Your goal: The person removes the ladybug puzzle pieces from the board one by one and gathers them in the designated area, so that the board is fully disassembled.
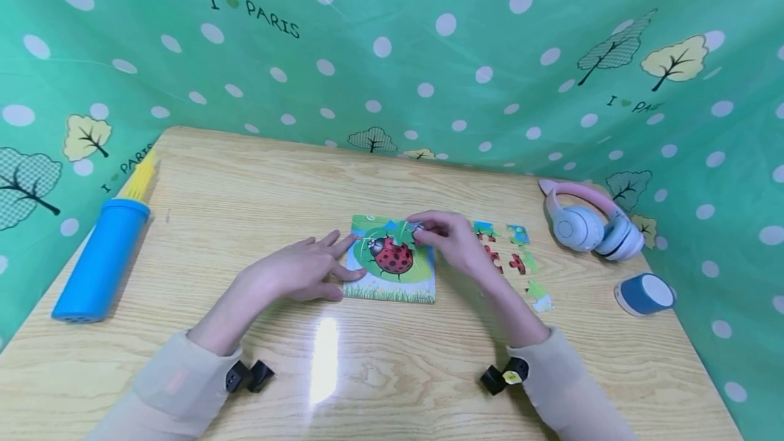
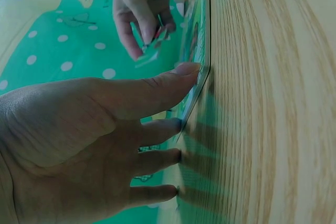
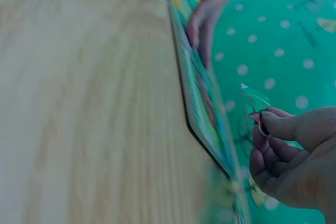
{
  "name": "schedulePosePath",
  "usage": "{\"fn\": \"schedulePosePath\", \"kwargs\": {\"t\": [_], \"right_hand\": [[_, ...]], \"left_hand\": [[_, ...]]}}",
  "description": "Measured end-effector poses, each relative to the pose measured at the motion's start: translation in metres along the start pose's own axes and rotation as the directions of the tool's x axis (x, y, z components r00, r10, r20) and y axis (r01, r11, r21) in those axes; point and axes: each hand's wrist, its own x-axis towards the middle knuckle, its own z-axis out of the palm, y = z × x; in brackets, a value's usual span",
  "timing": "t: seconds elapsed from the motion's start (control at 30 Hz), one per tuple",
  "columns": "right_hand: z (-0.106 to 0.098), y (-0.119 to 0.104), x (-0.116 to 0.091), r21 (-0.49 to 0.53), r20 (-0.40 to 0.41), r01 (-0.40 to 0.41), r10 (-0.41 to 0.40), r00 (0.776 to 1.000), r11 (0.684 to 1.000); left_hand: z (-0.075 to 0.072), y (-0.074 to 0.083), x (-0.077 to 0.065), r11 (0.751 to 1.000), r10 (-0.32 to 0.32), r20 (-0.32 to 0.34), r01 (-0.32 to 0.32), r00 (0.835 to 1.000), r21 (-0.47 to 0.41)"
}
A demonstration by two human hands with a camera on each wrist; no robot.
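A ladybug jigsaw puzzle board (image 1: pixel 392 291) lies flat on the wooden table. My right hand (image 1: pixel 456 245) is over its upper right part and pinches a jigsaw piece (image 3: pixel 255 99) between thumb and fingers. That piece, green with a bit of red and black, is held up off the board in the right wrist view. My left hand (image 1: pixel 301 269) rests at the board's left side, fingers spread, with fingertips on its edge and thumb (image 2: pixel 178 74) by the near corner. Several loose jigsaw pieces (image 1: pixel 517 263) lie to the right, partly behind my right hand and forearm.
A blue cylinder (image 1: pixel 101 260) with a yellow tapered end lies at the table's left. Pink and pale blue headphones (image 1: pixel 578 226) sit at the right, with a small blue and white cylinder (image 1: pixel 645 294) in front. Green dotted cloth (image 1: pixel 416 73) hangs behind the table.
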Motion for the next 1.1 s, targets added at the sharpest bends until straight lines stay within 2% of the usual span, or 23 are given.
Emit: {"fn": "schedulePosePath", "kwargs": {"t": [0.27,0.5,0.8,1.1], "right_hand": [[-0.035,0.021,-0.008,0.005,-0.049,-0.035,0.035,0.998,0.999],[-0.054,0.039,-0.016,-0.039,-0.033,-0.062,0.060,0.998,0.997],[-0.063,0.044,-0.019,-0.086,0.045,-0.111,0.115,0.992,0.990],[-0.061,0.047,-0.020,-0.188,0.074,-0.101,0.116,0.990,0.977]], "left_hand": [[0.002,-0.001,0.000,1.000,0.008,-0.010,-0.009,1.000,-0.006],[0.001,-0.001,0.001,1.000,-0.002,0.002,0.002,1.000,-0.006],[0.002,-0.002,0.002,1.000,-0.011,0.008,0.011,1.000,-0.007],[0.001,-0.001,0.001,1.000,-0.015,0.001,0.015,1.000,-0.017]]}}
